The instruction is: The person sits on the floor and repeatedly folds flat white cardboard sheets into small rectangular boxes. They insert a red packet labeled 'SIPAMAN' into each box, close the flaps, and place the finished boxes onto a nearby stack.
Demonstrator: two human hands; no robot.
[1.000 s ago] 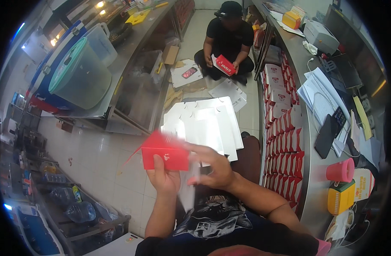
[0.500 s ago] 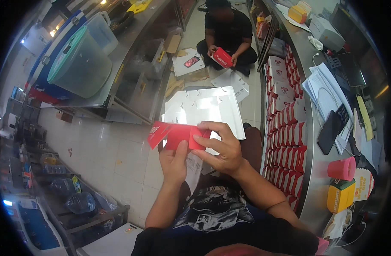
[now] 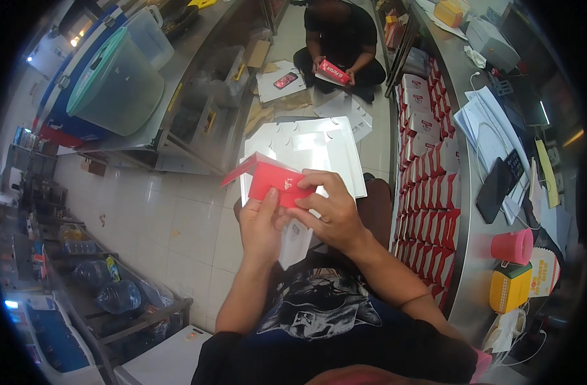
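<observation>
Between my two hands is a red cardboard box (image 3: 268, 183), partly folded, with one flap sticking out to the upper left. My left hand (image 3: 261, 221) grips its lower left part, the thumb pressed on the red face. At the box's right end, the fingers of my right hand (image 3: 328, 208) pinch the edge. Beneath and beyond the box lies a stack of flat white cardboard blanks (image 3: 332, 151) with cut slots. Farther off, a person in black sits on the floor holding another red box (image 3: 334, 72) in both hands.
Rows of folded red-and-white boxes (image 3: 428, 192) stand along the right, below a metal counter with papers (image 3: 489, 135), a black phone (image 3: 494, 190) and a pink cup (image 3: 512, 246). A lidded plastic tub (image 3: 117, 83) stands on the left counter. Water bottles (image 3: 118, 296) lie on a lower-left rack.
The red box in my hands has turned, so a face with a small white print shows now and its flap points up-left. The seated person's red box has tilted.
</observation>
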